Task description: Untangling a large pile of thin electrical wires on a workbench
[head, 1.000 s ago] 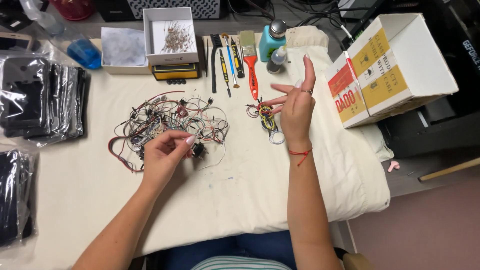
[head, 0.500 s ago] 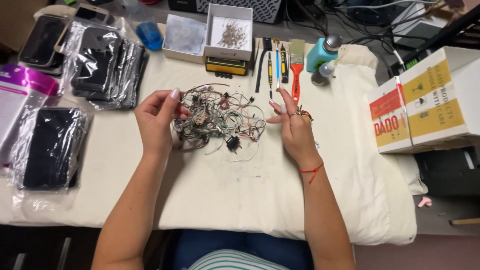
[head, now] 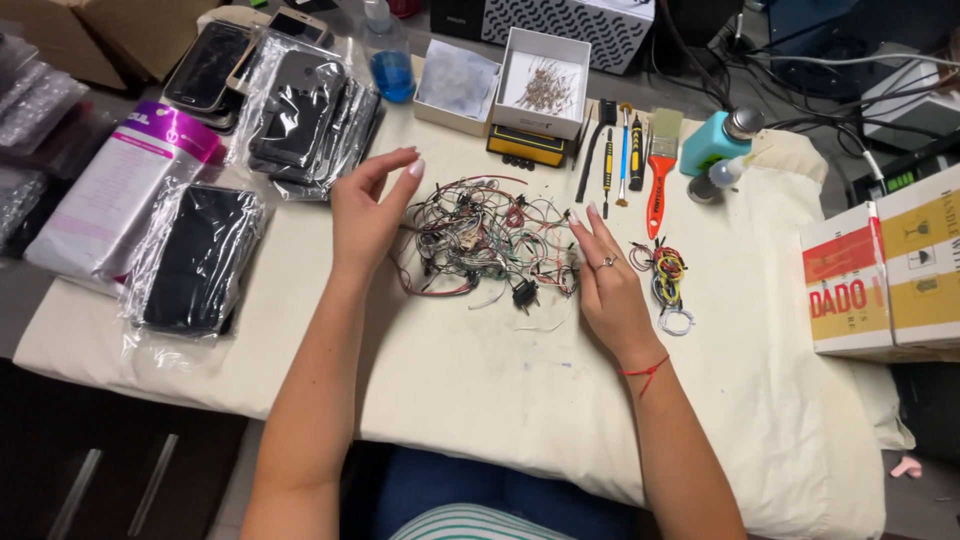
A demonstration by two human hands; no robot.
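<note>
Cream cloth-covered worktable (head: 480, 400), cluttered, boxes and cables behind.

Centre: tangled heap of thin multicoloured wires with small black connectors (head: 485, 245), spread loose so strands can be told apart.

Left hand (head: 365, 215): raised at the heap's left edge, fingers wide and curved, holding nothing.

Right hand (head: 605, 285): flat at the heap's right edge, fingers spread, tips touching strands.

Right of it: small coiled bundle of yellow, red and white wire (head: 665, 280), kept apart.

Far edge: orange-handled brush (head: 658, 170); white open box of small parts (head: 545, 92).

Left edge: bagged dark phones (head: 195, 255).
</note>
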